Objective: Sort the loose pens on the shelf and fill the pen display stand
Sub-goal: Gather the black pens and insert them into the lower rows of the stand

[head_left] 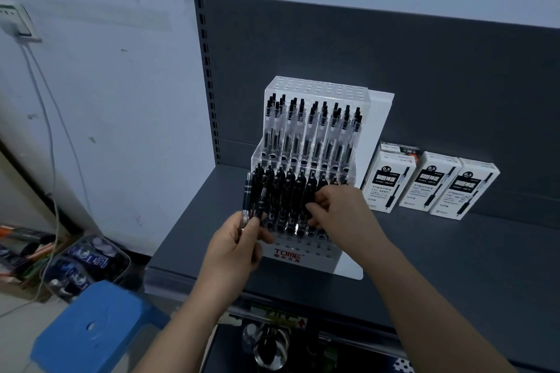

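A clear tiered pen display stand (315,254) with a red TOME label stands on the dark grey shelf (454,257). Its upper tier holds several clear pens with black caps (312,127); its middle tier holds several black pens (285,188). My left hand (236,248) grips a small bunch of black pens (253,200) upright at the stand's left front. My right hand (339,209) reaches into the middle tier on the right, fingers curled around a black pen there.
Three white pen boxes (433,185) stand against the shelf's back panel to the right of the stand. A blue stool (91,327) is at lower left, beside a bin of packaged goods (88,263) on the floor. A cable hangs down the wall.
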Demonstrator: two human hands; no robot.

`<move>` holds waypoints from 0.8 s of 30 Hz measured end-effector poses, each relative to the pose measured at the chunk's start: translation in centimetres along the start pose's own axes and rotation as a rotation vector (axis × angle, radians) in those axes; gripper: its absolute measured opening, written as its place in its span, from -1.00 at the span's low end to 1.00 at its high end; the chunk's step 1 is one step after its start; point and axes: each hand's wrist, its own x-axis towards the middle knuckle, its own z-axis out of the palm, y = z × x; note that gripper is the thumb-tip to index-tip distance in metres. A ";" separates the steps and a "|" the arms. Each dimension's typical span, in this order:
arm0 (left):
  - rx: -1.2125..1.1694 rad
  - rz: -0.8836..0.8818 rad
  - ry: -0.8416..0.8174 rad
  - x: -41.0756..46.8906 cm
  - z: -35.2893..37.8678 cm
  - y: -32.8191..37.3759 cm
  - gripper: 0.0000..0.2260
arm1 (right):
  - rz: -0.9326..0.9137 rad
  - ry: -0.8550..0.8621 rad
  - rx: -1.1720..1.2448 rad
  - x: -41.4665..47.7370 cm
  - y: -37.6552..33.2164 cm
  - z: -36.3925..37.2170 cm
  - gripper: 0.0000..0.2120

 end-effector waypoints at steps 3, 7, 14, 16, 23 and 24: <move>-0.006 -0.036 -0.028 -0.1 0.2 -0.2 -0.76 | 0.015 0.042 -0.022 -0.7 0.2 -0.4 -0.78; -0.028 -0.006 -0.079 -0.4 0.8 0.1 -0.80 | 0.015 0.052 0.260 -2.2 -0.6 -1.1 -0.83; -0.089 -0.004 -0.134 -0.7 2.3 0.4 -0.84 | 0.048 -0.010 0.569 -2.5 -0.7 -2.0 -0.95; -0.073 0.002 -0.119 -0.6 2.1 0.2 -0.83 | 0.068 0.020 0.599 -2.5 -0.1 -2.6 -0.91; 0.043 0.081 -0.042 -0.3 2.2 -0.3 -0.80 | 0.006 0.082 0.577 -2.6 0.2 -3.9 -0.89; 0.043 0.095 -0.019 -0.3 2.1 -0.2 -0.81 | -0.033 0.155 0.512 -2.5 0.4 -4.4 -0.89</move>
